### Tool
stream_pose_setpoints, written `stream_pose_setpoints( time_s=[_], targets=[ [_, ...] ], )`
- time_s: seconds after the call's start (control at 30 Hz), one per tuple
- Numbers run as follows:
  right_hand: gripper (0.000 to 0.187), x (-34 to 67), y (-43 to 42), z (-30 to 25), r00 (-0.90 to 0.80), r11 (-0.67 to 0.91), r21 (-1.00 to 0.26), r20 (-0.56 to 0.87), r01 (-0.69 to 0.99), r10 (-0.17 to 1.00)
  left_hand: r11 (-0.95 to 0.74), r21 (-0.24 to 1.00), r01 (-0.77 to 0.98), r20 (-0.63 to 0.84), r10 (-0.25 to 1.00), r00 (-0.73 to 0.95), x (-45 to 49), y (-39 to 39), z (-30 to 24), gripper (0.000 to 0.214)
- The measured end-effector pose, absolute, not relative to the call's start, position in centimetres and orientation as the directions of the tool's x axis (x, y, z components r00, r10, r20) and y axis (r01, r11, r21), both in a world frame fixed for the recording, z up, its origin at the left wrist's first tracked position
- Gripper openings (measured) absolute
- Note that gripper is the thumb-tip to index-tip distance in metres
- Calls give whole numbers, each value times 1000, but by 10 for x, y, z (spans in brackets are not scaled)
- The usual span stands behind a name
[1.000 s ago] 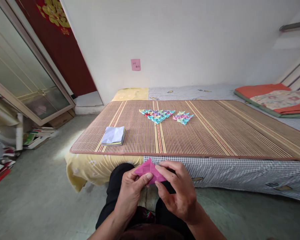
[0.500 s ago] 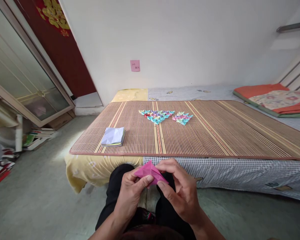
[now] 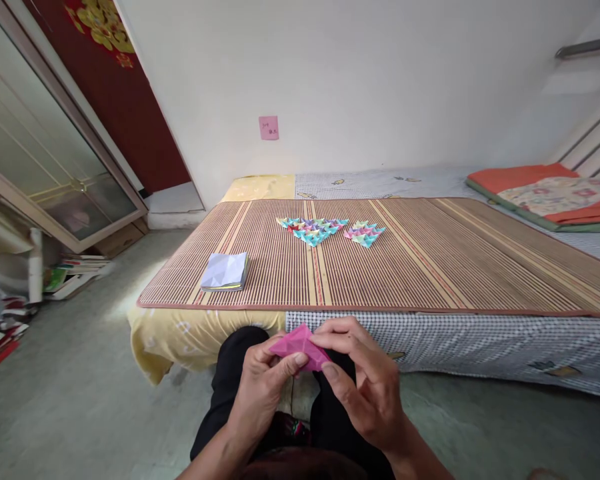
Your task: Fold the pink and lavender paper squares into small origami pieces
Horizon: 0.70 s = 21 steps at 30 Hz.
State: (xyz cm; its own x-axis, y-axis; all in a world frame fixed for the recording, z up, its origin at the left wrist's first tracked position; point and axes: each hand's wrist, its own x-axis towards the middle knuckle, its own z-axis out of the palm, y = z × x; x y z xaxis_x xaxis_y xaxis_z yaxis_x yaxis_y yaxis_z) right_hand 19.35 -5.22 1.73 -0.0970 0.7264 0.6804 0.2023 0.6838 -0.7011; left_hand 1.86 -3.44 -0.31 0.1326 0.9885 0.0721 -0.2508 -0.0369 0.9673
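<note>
A bright pink sheet of origami paper [image 3: 300, 343], folded into a pointed, roughly triangular shape, is held above my lap. My left hand [image 3: 263, 377] pinches its left side, thumb on the near face and fingers behind. At the right side, my right hand [image 3: 365, 380] has its index finger on the upper edge and its thumb by the right corner, the fingers curled around that end. Beyond my hands, two groups of small folded paper pieces lie on the mat: a larger multicoloured one [image 3: 313, 231] and a smaller one [image 3: 365, 233].
A stack of square paper [image 3: 224, 271] rests on the striped bamboo mat [image 3: 260, 247] at left. The mat covers a bed with a checked sheet [image 3: 480, 347]. A folded orange quilt [image 3: 545, 193] lies at the far right. A pink note [image 3: 269, 128] is on the wall.
The pink paper's right corner has folded in slightly, and my right thumb and index finger have shifted a little along that side. My left hand keeps its pinch.
</note>
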Motion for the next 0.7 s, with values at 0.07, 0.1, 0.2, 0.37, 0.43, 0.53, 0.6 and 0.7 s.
stream_pose_setpoints(
  time_s=[0.07,0.1,0.2,0.37,0.43,0.53,0.6,0.7],
  targets=[
    [26,193,-52,18,-92,671,-711,669,209,737,-44,966,-255,80,988,135,18,-35,-2,20],
    [25,193,-52,18,-92,670,-709,669,217,738,-43,966,-257,79,988,135,18,-35,-2,20],
    [22,192,-49,19,-99,674,-686,677,272,729,-24,969,-244,57,990,129,20,-35,0,22],
    [17,190,-41,18,-64,654,-706,665,274,744,7,975,-220,22,991,130,25,-36,5,27],
    [16,190,-38,16,-58,644,-718,655,262,753,28,978,-208,5,987,159,27,-36,7,31],
    [18,190,-37,12,-63,651,-698,666,298,743,80,981,-179,-43,979,201,28,-36,8,37],
    [21,189,-38,9,-79,672,-655,693,347,716,110,980,-166,-74,976,206,28,-35,6,36],
    [24,188,-38,6,-122,721,-546,755,427,644,136,966,-222,-98,980,173,30,-32,4,27]
  ],
)
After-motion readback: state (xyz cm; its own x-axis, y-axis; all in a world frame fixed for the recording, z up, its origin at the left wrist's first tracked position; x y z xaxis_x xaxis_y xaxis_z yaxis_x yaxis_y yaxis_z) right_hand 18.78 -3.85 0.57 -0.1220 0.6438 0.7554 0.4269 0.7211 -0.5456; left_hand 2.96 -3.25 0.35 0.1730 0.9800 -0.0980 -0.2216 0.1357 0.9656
